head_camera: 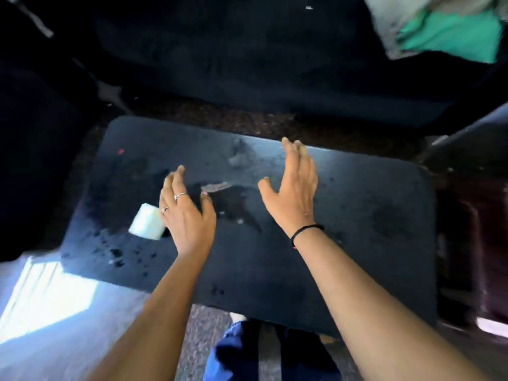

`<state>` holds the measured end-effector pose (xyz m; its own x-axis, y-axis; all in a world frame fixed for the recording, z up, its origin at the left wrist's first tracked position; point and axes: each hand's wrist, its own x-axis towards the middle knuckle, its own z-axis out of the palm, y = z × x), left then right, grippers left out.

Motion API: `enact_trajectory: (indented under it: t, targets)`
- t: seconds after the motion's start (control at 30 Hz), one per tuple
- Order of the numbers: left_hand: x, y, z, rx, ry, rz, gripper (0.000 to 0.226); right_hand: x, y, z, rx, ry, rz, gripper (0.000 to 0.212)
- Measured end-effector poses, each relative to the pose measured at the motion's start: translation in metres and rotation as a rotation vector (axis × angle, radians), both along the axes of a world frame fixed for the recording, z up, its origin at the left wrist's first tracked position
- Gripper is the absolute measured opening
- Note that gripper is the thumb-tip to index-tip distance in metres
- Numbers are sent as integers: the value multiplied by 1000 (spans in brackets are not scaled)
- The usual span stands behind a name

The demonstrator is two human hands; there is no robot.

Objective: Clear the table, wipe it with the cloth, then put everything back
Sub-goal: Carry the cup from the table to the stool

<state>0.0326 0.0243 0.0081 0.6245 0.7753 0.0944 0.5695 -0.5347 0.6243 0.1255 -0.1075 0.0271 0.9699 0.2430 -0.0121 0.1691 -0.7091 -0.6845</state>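
Now:
left hand (187,215): open, empty — white block (147,221) just left of it, touching
right hand (292,188): open, empty — farther off
table (357,243): otherwise bare

Dim room, motion blur throughout, bright sun patch (lower left) on floor (46,298)

A block (148,225) lies on the table (357,243) at its left; cloth (445,31) lies behind, far right.
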Motion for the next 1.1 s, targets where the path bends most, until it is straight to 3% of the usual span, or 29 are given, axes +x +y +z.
enact_trajectory:
  t: [0.17, 0.3, 0.43, 0.6, 0.73, 0.83, 0.97, 1.1]
  targets:
    - [-63, 87, -19, -103, 220, 247, 81, -47, 111, -27, -67, 168, 293, 74]
    - [-95, 127, -52, -316, 443, 178, 98, -86, 172, -62, -197, 366, 553, 74]
    - [-98, 138, -80, -322, 459, 23, 70, -109, 195, -84, -127, 639, 508, 73]
    - [-87, 132, -82, -351, 378, 70, 60, -109, 195, -89, 61, 734, 355, 64]
    - [-80, 104, -69, -436, 276, 40, 70, -96, 166, -81, 241, 827, 193, 70]
    - [-61, 63, -57, -393, 262, -43, 83, -78, 116, -70, 366, 887, 79, 77]
    - [-18, -14, -36, -343, 224, -264, 80, -55, 13, -50, 556, 985, -130, 73]
    - [20, -110, -20, -246, 189, -605, 66, -48, -101, -27, 605, 944, -231, 61]
